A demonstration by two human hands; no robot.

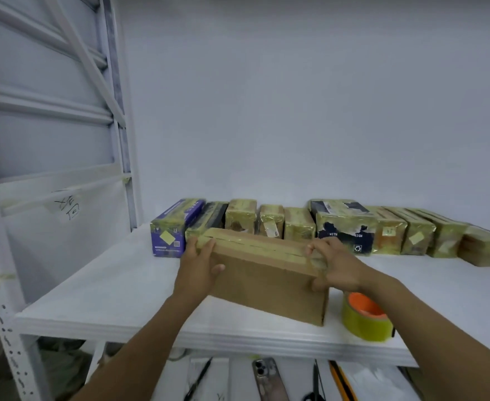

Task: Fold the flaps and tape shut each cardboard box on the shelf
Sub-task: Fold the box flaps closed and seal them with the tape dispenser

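You had one plain brown cardboard box (267, 279) between two hands at the front middle of the white shelf (116, 287). Your left hand (199, 266) clamped its left end, fingers curled over the top edge and thumb lying on the broad face toward you. Your right hand (336, 264) gripped the right end the same way, fingers wrapped around that upper corner. The box's long axis ran left to right across the shelf, the right end sitting a little nearer to you. Its narrow top pointed up and away from you, and a taped seam ran the length of it. The box looked tipped, and I could not tell whether its base lay flat on the shelf. One roll of tape (365, 316), yellow-green with an orange core, lay on the shelf just beside the box's lower right corner, under your right forearm. Behind, a row of boxes (298, 227) stood against the back edge, ten by my count, most glossy with yellowish tape, one purple (168, 230) at the left end and one larger dark blue (345, 227). The wall behind was bare white. A white perforated rack upright (3, 314) stood at the left. On the lower level lay one phone (270, 377) and one pair of scissors (314, 383).
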